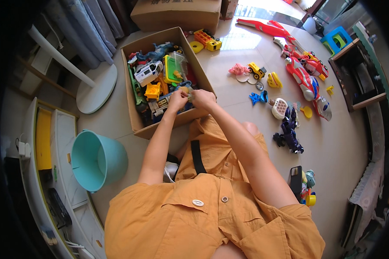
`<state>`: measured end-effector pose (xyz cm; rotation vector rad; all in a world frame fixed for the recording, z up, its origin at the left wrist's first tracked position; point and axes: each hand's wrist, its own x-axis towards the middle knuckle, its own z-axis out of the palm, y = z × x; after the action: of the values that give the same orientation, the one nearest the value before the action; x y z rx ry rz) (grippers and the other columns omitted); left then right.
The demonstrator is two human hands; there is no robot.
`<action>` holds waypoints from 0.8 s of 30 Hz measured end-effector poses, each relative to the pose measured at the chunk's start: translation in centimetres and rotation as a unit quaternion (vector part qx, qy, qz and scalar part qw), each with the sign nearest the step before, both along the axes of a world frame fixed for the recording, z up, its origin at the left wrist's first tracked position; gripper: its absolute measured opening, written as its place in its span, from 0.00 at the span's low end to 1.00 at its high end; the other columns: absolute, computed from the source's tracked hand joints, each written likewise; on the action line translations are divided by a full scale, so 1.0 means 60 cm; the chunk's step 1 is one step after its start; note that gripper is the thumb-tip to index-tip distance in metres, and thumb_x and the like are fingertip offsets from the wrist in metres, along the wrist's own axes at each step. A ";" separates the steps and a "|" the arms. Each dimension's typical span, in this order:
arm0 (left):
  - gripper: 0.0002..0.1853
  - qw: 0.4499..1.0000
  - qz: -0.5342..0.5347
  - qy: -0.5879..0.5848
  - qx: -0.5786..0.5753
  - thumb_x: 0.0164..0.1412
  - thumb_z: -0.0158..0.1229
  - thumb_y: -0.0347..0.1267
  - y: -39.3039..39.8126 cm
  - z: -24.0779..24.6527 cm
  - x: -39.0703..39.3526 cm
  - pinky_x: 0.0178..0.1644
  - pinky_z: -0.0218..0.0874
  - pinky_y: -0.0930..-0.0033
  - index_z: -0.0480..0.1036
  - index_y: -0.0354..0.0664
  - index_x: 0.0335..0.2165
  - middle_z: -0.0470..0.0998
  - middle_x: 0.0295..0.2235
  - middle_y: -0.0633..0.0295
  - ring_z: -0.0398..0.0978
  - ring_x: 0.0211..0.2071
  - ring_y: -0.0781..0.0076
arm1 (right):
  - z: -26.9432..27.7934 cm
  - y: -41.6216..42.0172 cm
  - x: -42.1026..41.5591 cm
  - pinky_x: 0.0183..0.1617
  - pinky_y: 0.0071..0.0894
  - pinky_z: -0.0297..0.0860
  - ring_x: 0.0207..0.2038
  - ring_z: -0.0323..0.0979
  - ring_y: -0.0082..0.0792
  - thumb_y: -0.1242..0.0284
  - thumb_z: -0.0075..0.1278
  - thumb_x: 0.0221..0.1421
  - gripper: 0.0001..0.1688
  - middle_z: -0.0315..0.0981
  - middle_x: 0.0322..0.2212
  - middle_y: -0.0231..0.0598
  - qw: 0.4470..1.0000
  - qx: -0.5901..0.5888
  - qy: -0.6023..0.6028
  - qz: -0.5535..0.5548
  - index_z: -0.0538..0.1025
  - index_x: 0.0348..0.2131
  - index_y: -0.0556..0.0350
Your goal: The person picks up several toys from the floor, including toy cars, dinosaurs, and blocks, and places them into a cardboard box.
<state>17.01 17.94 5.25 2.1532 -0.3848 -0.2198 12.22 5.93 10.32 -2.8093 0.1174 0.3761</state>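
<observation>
My left hand (178, 99) and my right hand (203, 98) meet over the near side of an open cardboard box (168, 127) full of toys. Their fingers close around a small toy piece (183, 88), tan and partly see-through; the fingers cover much of it. Below and beyond them in the box lie a white toy car (148, 73), a green and yellow toy case with a clear lid (172, 69), a blue dinosaur figure (157, 51) and a yellow-orange toy truck part (153, 91).
A turquoise bucket (111, 162) stands left, beside a white cabinet (66, 139) and a round stand base (99, 90). On the floor at right lie a toy dump truck (256, 70), a red and silver figure (300, 77), a dark purple figure (290, 129) and a phone (296, 183).
</observation>
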 end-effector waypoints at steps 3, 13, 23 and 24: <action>0.08 1.000 -0.002 0.024 0.000 0.34 0.50 0.29 0.002 0.001 -0.002 0.29 0.60 0.70 0.68 0.36 0.19 0.71 0.19 0.55 0.69 0.24 0.63 | 0.000 0.000 0.000 0.35 0.33 0.63 0.33 0.66 0.35 0.69 0.38 0.37 0.18 0.68 0.29 0.37 1.000 -0.002 0.000 -0.006 0.69 0.34 0.42; 0.08 0.996 -0.020 0.039 0.075 0.34 0.49 0.29 0.004 -0.008 0.000 0.32 0.59 0.68 0.68 0.38 0.20 0.70 0.21 0.52 0.69 0.27 0.60 | 0.018 0.000 -0.004 0.37 0.31 0.62 0.35 0.65 0.34 0.68 0.37 0.37 0.18 0.67 0.31 0.35 0.998 -0.006 0.061 0.017 0.69 0.34 0.38; 0.10 0.982 -0.024 0.104 0.156 0.35 0.49 0.33 -0.005 -0.003 0.000 0.35 0.58 0.67 0.69 0.40 0.22 0.71 0.25 0.53 0.68 0.30 0.60 | -0.011 -0.005 0.010 0.37 0.32 0.61 0.36 0.65 0.34 0.67 0.36 0.38 0.18 0.67 0.32 0.35 0.996 -0.016 0.088 0.029 0.69 0.34 0.38; 0.11 0.982 -0.025 0.100 0.161 0.35 0.49 0.33 -0.005 -0.003 0.000 0.35 0.58 0.67 0.70 0.41 0.22 0.71 0.25 0.53 0.68 0.30 0.61 | -0.011 -0.005 0.010 0.37 0.32 0.61 0.36 0.65 0.34 0.67 0.36 0.38 0.17 0.67 0.32 0.34 0.996 -0.013 0.085 0.023 0.69 0.34 0.38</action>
<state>17.00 17.63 5.07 2.4107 -0.3034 -0.5561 12.84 5.65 9.65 -2.8059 0.0951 0.6301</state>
